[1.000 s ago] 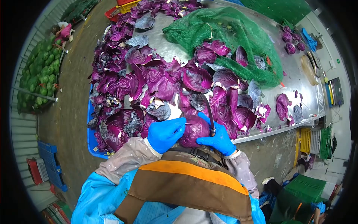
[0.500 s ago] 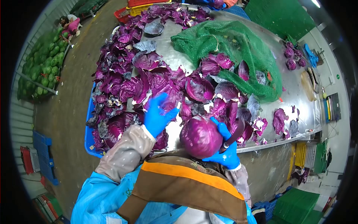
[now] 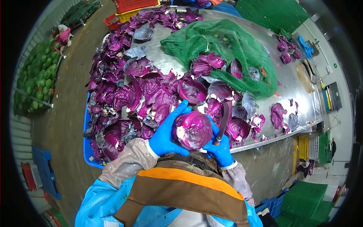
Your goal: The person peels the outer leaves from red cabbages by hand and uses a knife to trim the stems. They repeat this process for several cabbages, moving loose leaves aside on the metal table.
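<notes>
A round red cabbage (image 3: 193,130), with a pale cut spot on its left side, is held close to my apron. My left hand (image 3: 168,134), in a blue glove, wraps round its left side. In a matching glove, my right hand (image 3: 221,149) grips a knife (image 3: 224,123) by its handle, blade pointing up, while its fingers touch the cabbage's right side. Loose purple leaves (image 3: 151,90) lie heaped on the metal table (image 3: 166,58) just beyond both hands.
A green mesh net (image 3: 249,56) lies across the table's middle. Several whole cabbages (image 3: 286,58) sit at the far right. A blue container (image 3: 88,147) borders the leaf heap at left. A person (image 3: 63,36) is in the far left background. Green crates (image 3: 304,198) stand lower right.
My left hand has come down from the leaves and taken hold of the cabbage. The cabbage has turned, showing a pale spot, and moved slightly left. The knife now points more upright.
</notes>
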The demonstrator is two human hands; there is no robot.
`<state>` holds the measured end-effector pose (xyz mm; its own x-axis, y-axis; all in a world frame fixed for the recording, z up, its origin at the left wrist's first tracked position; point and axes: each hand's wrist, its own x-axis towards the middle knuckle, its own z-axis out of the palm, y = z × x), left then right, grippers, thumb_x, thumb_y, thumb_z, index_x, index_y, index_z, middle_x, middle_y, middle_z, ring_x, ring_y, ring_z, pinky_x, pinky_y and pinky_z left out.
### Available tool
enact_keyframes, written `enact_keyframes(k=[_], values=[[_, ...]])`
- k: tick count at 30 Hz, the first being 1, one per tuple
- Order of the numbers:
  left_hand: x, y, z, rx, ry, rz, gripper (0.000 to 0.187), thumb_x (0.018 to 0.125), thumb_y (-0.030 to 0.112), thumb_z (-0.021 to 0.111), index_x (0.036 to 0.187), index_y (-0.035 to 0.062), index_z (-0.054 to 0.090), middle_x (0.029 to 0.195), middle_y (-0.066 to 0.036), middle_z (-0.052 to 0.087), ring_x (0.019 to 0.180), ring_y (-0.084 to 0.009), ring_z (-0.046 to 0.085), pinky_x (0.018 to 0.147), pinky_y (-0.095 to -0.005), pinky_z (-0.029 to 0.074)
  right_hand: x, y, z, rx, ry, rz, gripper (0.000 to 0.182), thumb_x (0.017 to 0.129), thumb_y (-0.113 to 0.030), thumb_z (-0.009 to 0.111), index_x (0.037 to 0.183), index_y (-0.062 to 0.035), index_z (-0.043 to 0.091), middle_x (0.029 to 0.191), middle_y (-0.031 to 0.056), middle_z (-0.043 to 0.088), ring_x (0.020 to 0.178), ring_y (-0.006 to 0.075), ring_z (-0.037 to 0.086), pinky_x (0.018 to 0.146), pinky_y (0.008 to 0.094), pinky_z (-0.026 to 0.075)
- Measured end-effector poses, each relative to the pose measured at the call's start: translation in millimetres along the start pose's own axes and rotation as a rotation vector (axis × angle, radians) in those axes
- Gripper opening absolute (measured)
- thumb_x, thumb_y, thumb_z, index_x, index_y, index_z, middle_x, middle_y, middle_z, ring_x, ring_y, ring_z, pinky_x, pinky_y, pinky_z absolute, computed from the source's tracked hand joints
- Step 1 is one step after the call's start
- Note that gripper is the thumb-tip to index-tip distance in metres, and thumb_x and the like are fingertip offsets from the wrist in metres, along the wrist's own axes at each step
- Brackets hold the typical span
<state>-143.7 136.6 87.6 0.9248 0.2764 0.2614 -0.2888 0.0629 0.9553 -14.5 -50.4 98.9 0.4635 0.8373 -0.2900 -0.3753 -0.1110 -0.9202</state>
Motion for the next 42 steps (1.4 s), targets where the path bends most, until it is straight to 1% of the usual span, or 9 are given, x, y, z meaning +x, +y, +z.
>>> enact_keyframes(k=[4,13,17,20,21,26,29,37,42], values=[[-1.8,0.4,-2.2,0.184,-0.051,-0.027,0.142,0.044,0.034,0.095,0.151,0.0069,0.005,0.151,-0.013,0.024,0.138,-0.0268,0.028,0.115,-0.0409,0.023,-0.3,1.5,-3.4,-0.018,-0.052,-0.086,0.1,0.07,-0.006,0.08,0.15,-0.0069,0.02,0.142,0.0093,0.046,0.063,-0.0002,0.045,0.054,0.0177,0.041],[-9.8,0.8,17.7,-0.133,0.023,-0.214,0.127,0.054,0.026,0.093,0.149,0.0066,0.011,0.152,-0.014,0.021,0.14,-0.0282,0.024,0.116,-0.0432,0.02,2.8,16.5,-11.8,-0.096,-0.043,-0.172,0.1,0.069,-0.003,0.081,0.15,-0.0075,0.021,0.137,0.01,0.05,0.055,0.0007,0.042,0.051,0.0183,0.04],[-13.9,-4.2,11.6,0.452,0.064,0.008,0.122,0.053,0.026,0.093,0.146,0.0041,0.017,0.149,-0.018,0.024,0.139,-0.0304,0.025,0.115,-0.0437,0.022,7.1,7.1,-14.0,0.083,-0.09,-0.07,0.077,0.082,-0.013,0.071,0.146,-0.0055,0.03,0.126,0.0109,0.058,0.047,0.0029,0.044,0.041,0.0201,0.036],[-19.9,-32.9,20.2,0.318,0.277,-0.07,0.121,0.049,0.023,0.094,0.144,0.0055,0.02,0.148,-0.022,0.024,0.137,-0.0365,0.027,0.113,-0.0474,0.025,27.3,30.9,-14.3,0.099,0.128,0.128,0.056,0.088,-0.017,0.065,0.138,-0.0031,0.044,0.112,0.0094,0.064,0.044,0.0026,0.042,0.039,0.0204,0.034],[-20.7,-38.4,26.0,0.211,0.297,-0.213,0.124,0.05,0.028,0.093,0.145,0.0048,0.018,0.145,-0.023,0.027,0.134,-0.0404,0.03,0.11,-0.0473,0.03,34.7,35.2,-16.9,0.026,0.117,0.16,0.038,0.091,-0.018,0.061,0.125,-0.0012,0.057,0.099,0.0076,0.067,0.054,0.006,0.053,0.049,0.0216,0.043],[-17.4,-58.9,16.7,0.74,-0.011,-0.407,0.118,0.051,0.034,0.091,0.146,0.009,0.025,0.132,-0.023,0.038,0.125,-0.0393,0.039,0.104,-0.0443,0.037,69.7,92.4,-43.0,-0.304,0.249,-0.012,0.032,0.092,-0.019,0.062,0.119,-0.0028,0.062,0.101,0.0098,0.069,0.092,0.0172,0.064,0.083,0.0286,0.049],[0.6,-45.2,17.7,0.899,-0.18,-0.541,0.112,0.051,0.039,0.09,0.141,0.0072,0.031,0.124,-0.023,0.042,0.117,-0.0396,0.044,0.101,-0.0453,0.039,54.6,88.9,-47.2,-0.714,0.335,-0.298,0.038,0.092,-0.023,0.061,0.126,-0.0082,0.056,0.099,0.0158,0.068,0.083,0.0247,0.068,0.073,0.033,0.051],[12.3,-100.5,42.7,0.733,-0.076,-0.412,0.114,0.053,0.043,0.089,0.138,0.0001,0.026,0.129,-0.026,0.037,0.122,-0.0423,0.04,0.104,-0.0457,0.035,-14.5,57.8,-44.9,-1.104,0.286,-0.183,0.066,0.092,-0.032,0.057,0.149,-0.0179,0.027,0.061,0.0159,0.058,0.051,0.0305,0.058,0.048,0.0406,0.042],[10.6,-101.3,41.4,0.728,-0.087,-0.407,0.115,0.055,0.045,0.088,0.14,0.0008,0.025,0.131,-0.026,0.034,0.123,-0.0426,0.037,0.105,-0.0483,0.033,-5.9,75.5,-42.0,-1.131,0.343,-0.144,0.06,0.094,-0.035,0.053,0.147,-0.0167,0.03,0.061,0.0191,0.058,0.049,0.0322,0.056,0.047,0.0427,0.041]])
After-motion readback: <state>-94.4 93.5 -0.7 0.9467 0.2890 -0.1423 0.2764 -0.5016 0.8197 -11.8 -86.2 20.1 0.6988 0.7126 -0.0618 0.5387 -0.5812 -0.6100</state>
